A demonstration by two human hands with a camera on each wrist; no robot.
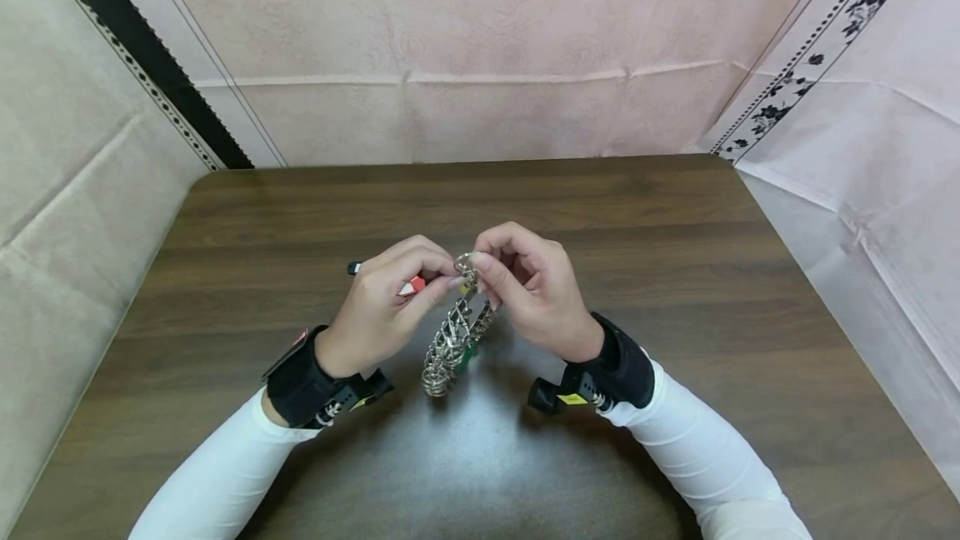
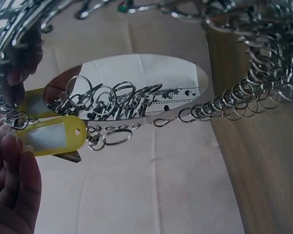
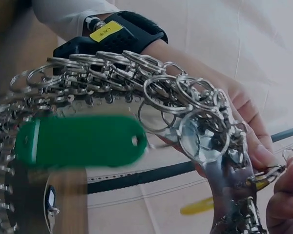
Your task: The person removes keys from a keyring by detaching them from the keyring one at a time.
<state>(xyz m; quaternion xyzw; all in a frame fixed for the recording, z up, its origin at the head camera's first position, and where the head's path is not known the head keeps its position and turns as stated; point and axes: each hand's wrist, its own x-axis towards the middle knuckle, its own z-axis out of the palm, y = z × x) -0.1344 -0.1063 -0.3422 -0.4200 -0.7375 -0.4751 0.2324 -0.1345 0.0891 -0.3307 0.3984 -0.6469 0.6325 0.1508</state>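
A metal key holder, a loop hung with several silver split rings and clasps, dangles between the two hands above the table. My left hand pinches a small metal clasp near its top. With thumb and fingers, my right hand pinches a split ring there. A yellow key tag hangs beside the pinching fingers in the left wrist view. On the loop, a green key tag shows large in the right wrist view. The oval mirror-like opening in the left wrist view reflects or frames rings.
Beyond the left hand, a red-and-white object is partly hidden by the fingers, with a small dark piece nearby. The wooden table meets pale cloth at its back and sides.
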